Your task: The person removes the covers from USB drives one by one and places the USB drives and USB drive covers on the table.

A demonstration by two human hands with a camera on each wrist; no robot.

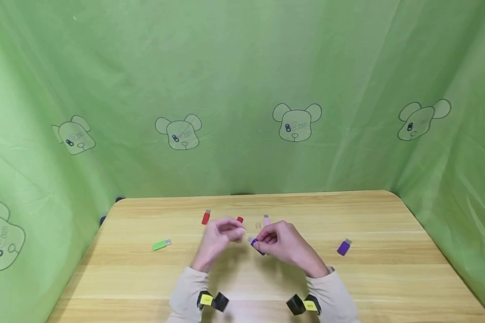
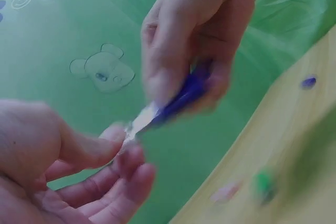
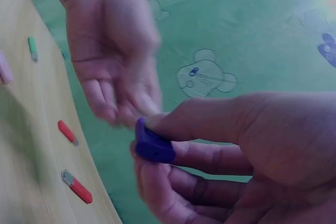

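Head: right hand [image 1: 285, 244] pinches the drive [image 1: 253, 242] over the bench [image 1: 388, 278]; left hand [image 1: 219, 238] near.
Left wrist: left fingers pinch what seems a cap [image 2: 127, 141] at the plug [image 2: 143, 120]; best kept straight.
Right wrist: thumb clamps the drive's end; firm bracing helps.

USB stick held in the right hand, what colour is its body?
Bluish purple; the USB stick in the right hand shows best in the right wrist view.

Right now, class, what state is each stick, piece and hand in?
Held purple stick: in right fingers, metal plug showing
Left fingers: pinching something small, apparently clear
Other purple stick: lying, plug showing
Green stick: lying, plug showing
Left red stick: lying, plug showing
Right red stick: lying, plug showing
Pink stick: lying, plug showing
Clear piece: lying loose
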